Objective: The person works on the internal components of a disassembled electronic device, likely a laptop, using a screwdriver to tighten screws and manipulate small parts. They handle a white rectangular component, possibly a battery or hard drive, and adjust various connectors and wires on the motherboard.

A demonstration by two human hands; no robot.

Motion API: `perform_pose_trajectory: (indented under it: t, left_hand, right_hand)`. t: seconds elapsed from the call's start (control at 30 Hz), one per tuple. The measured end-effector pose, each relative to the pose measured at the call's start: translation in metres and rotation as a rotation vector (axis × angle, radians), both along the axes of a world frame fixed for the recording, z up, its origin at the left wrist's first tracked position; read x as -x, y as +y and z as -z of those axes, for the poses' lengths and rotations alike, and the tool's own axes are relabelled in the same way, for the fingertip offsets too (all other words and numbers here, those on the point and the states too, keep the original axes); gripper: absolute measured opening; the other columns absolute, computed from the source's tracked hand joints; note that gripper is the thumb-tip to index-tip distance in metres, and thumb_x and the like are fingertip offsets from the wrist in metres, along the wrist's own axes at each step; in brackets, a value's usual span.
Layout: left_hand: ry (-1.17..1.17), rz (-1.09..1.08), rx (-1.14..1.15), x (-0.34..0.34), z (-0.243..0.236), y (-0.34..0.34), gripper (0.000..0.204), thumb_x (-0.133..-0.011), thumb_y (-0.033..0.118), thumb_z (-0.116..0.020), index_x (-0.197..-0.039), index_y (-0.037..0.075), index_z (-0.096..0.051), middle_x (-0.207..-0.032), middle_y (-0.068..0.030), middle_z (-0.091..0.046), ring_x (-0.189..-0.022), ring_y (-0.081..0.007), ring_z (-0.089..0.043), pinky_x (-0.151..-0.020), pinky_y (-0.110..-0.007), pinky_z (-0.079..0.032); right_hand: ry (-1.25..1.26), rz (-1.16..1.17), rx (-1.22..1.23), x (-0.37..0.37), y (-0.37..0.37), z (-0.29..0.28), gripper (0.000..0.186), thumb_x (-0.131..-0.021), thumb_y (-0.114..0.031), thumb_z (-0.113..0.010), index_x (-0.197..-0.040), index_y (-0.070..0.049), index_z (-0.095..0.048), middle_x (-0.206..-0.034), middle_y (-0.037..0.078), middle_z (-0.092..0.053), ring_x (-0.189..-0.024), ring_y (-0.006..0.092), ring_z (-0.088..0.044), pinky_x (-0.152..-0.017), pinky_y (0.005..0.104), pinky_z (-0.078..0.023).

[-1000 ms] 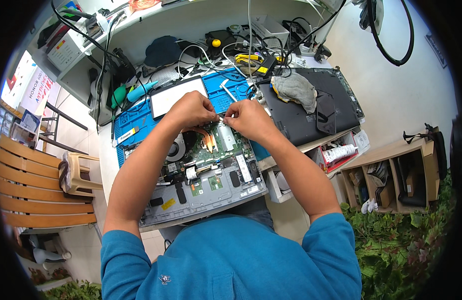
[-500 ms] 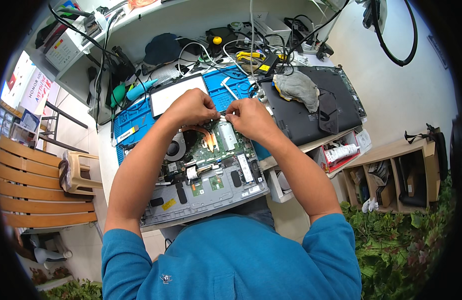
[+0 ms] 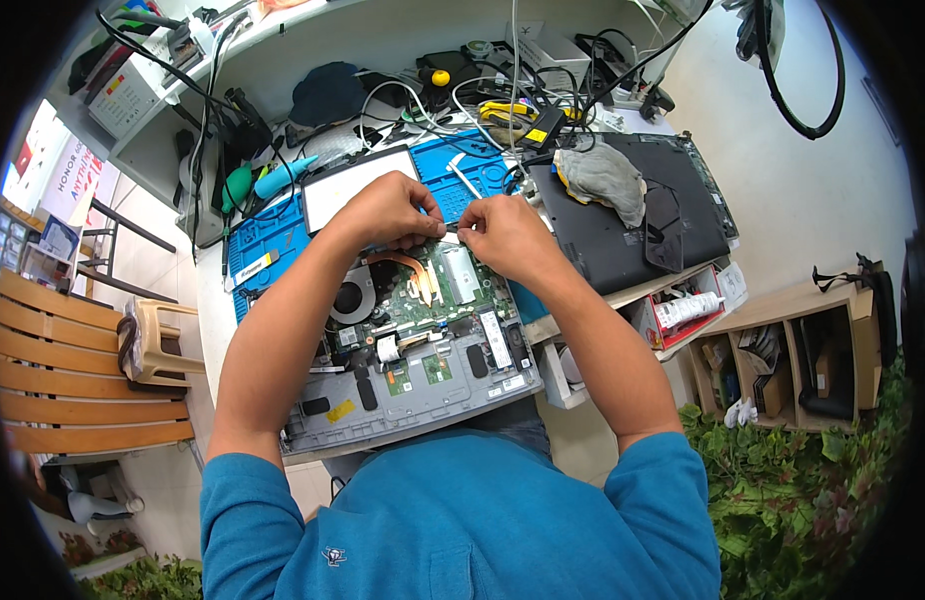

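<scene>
An opened laptop base (image 3: 423, 392) lies in front of me, its green circuit board (image 3: 391, 290), copper heat pipe (image 3: 415, 268) and round fan (image 3: 354, 296) exposed. At the board's far edge, my left hand (image 3: 395, 210) has its thumb and fingers pinched together. Close on its right, my right hand (image 3: 506, 233) is also pinched, thumb against index finger. A small white piece (image 3: 451, 239) shows between the two sets of fingertips; its kind is too small to make out. The fingers hide the board edge just beneath them.
A blue repair mat (image 3: 445, 185) extends beyond the laptop, with a white-surfaced panel (image 3: 358, 183) on it. To the right, a grey cloth (image 3: 601, 182) rests on a dark laptop part (image 3: 663, 185). Cables and tools crowd the back. An open drawer (image 3: 683, 310) juts out at right.
Both hands stay at the board's far edge, still pinching. The fingertips have shifted slightly, and more of the small white piece shows between them. The whole view has moved a little.
</scene>
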State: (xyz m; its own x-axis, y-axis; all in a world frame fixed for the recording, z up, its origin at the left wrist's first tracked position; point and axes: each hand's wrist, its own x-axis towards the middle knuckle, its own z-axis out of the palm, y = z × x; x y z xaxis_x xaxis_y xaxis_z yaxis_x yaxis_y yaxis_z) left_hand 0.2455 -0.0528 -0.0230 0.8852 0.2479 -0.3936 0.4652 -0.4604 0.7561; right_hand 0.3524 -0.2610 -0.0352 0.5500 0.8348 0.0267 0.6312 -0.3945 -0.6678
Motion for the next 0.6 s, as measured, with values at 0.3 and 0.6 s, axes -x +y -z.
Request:
perform_pose_trajectory:
  t: [0.3, 0.6]
  left_hand:
    - [0.010, 0.013, 0.028, -0.006, -0.003, 0.000, 0.017, -0.087, 0.014, -0.094, -0.094, 0.003, -0.082, -0.073, -0.0031, -0.076, -0.058, -0.0095, -0.067, -0.052, -0.027, -0.052]
    - [0.033, 0.024, 0.028, -0.011, -0.003, 0.002, 0.014, -0.086, 0.014, -0.092, -0.091, 0.004, -0.083, -0.075, -0.0027, -0.077, -0.061, -0.0109, -0.072, -0.056, -0.028, -0.058]
  right_hand:
    - [-0.060, -0.025, -0.033, -0.003, -0.001, 0.006, 0.018, -0.093, -0.016, -0.082, -0.103, -0.002, -0.086, -0.083, 0.015, -0.079, -0.078, 0.0297, -0.078, -0.077, 0.0425, -0.061]
    - [-0.011, 0.021, -0.018, -0.005, 0.002, 0.005, 0.018, -0.093, -0.015, -0.084, -0.102, 0.000, -0.085, -0.087, 0.018, -0.081, -0.081, 0.0320, -0.080, -0.080, 0.0433, -0.062]
